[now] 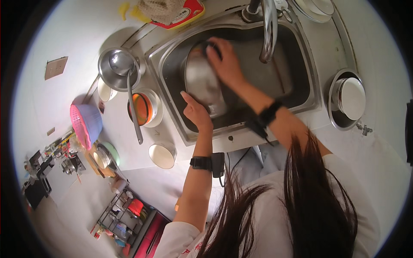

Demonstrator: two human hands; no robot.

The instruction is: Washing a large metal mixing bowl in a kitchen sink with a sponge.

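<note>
A stainless steel basin (203,80) stands tilted in the left half of the metal sink (313,96). My left hand (197,111) grips its near edge, thumb raised along the side. At the far end of the basin, my right hand (226,63) has its fingers curled over a dark item (213,50), perhaps a scrubber; motion blur hides its exact kind. The chrome faucet (270,35) hangs over the sink, to the right of my right hand.
Left of the sink are a metal bowl (106,72) with a ladle (129,96), an orange-lined bowl (142,108), a white bowl (162,156) and a pink-and-blue colander (93,121). Right of it, white bowls (353,98) sit in a metal basin (332,111). Plates (309,11) lie behind.
</note>
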